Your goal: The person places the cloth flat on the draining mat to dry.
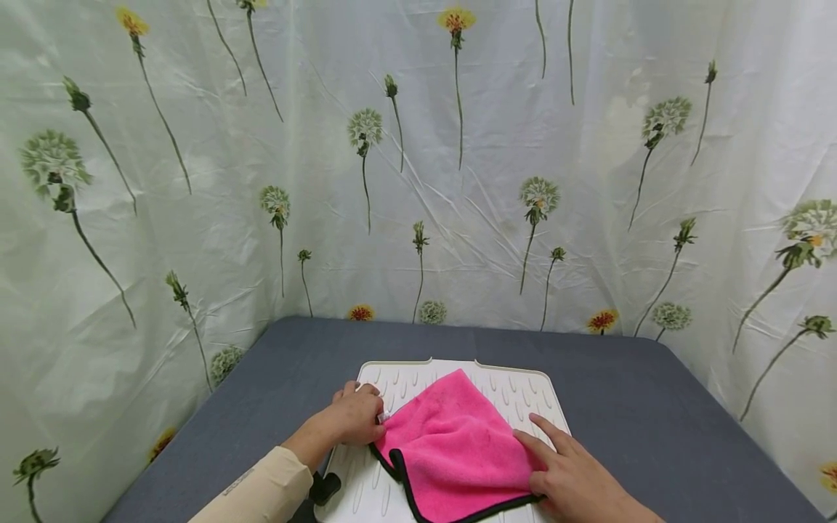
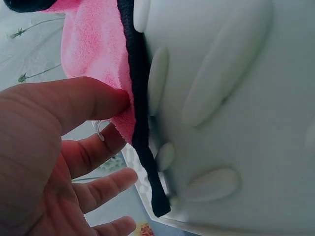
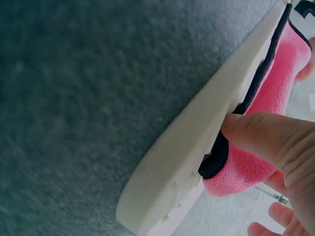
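A fluffy pink cloth (image 1: 451, 443) with a black edging lies, creased, over a white ribbed drying tray (image 1: 386, 497). Its left corner is pinched by my left hand (image 1: 356, 414). In the left wrist view the thumb (image 2: 106, 101) presses the pink pile beside the black edge, and the other fingers spread apart. At the cloth's right corner, my right hand (image 1: 569, 468) grips the edge. The right wrist view has the thumb (image 3: 246, 130) on the black edging, with part of the fingers hidden behind the cloth. One black-edged corner is folded over near the left hand.
The tray sits on a dark grey table (image 1: 628, 407), near its front edge. Behind and at both sides hangs a pale curtain (image 1: 418, 145) printed with dandelions. Below the left wrist is a small black device (image 1: 325, 488).
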Motion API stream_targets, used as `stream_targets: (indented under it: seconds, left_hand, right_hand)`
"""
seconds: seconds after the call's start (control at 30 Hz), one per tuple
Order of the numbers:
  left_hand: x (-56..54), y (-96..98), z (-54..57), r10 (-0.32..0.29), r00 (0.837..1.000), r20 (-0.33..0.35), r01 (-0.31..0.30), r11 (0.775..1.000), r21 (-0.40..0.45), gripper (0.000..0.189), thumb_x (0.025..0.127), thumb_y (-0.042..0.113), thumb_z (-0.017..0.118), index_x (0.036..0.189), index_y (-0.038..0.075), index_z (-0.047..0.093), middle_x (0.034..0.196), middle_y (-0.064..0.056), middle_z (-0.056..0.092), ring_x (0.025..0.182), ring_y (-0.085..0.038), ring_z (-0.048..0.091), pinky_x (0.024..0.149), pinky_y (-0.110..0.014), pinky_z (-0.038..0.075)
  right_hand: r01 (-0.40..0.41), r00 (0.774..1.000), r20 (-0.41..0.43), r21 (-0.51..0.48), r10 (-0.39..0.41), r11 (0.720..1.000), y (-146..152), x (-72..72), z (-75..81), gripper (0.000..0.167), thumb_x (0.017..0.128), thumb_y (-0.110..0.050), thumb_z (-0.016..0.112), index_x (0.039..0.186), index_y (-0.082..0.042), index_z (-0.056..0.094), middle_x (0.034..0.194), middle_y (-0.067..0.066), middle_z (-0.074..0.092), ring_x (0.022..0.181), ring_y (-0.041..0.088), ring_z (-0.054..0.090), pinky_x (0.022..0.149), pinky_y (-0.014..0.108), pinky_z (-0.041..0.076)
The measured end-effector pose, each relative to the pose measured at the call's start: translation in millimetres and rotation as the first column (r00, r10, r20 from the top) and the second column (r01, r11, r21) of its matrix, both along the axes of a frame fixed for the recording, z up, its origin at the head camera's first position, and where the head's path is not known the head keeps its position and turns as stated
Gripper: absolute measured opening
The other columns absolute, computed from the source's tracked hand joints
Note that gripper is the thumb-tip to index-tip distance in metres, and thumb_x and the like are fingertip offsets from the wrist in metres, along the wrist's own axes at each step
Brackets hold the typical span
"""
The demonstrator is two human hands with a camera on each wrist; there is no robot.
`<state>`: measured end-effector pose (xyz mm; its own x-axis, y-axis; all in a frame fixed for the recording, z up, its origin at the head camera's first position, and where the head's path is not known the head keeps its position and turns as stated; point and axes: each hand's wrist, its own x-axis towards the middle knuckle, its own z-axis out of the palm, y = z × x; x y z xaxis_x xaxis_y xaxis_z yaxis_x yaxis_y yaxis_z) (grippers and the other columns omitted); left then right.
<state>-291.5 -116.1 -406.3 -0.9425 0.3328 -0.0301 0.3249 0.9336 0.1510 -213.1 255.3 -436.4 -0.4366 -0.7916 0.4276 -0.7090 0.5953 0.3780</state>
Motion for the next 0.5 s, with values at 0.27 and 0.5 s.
stream_targets:
  seconds: [0.27,0.5]
  left_hand:
    - [1.2,-2.5,-2.5,-0.007,1.0,0.012,0.007,0.999,0.033,0.019,0.086,0.026,0.073,0.071,0.018,0.064,0.13,-0.015,0.061,0.133,-0.047,0.042,0.107,-0.067,0.039]
    - [0.6,-3.5,-1.8,-0.009,1.0,-0.003,0.009,0.999,0.033,0.019,0.085,0.024,0.075,0.071,0.018,0.064,0.128,-0.014,0.062,0.132,-0.046,0.043,0.104,-0.066,0.04]
  right_hand:
    - [-0.028,0.998,-0.053,0.019,0.029,0.999,2.4,-5.1,-1.6,0.034,0.056,-0.028,0.093,0.06,-0.036,0.061,0.127,0.009,0.066,0.126,0.041,0.048,0.094,0.048,0.05]
    - [-0.068,0.994,-0.086,0.001,0.068,0.998,3.6,-8.2,-5.7,0.035,0.058,-0.022,0.089,0.059,-0.032,0.056,0.123,0.01,0.067,0.12,0.039,0.057,0.112,0.039,0.034]
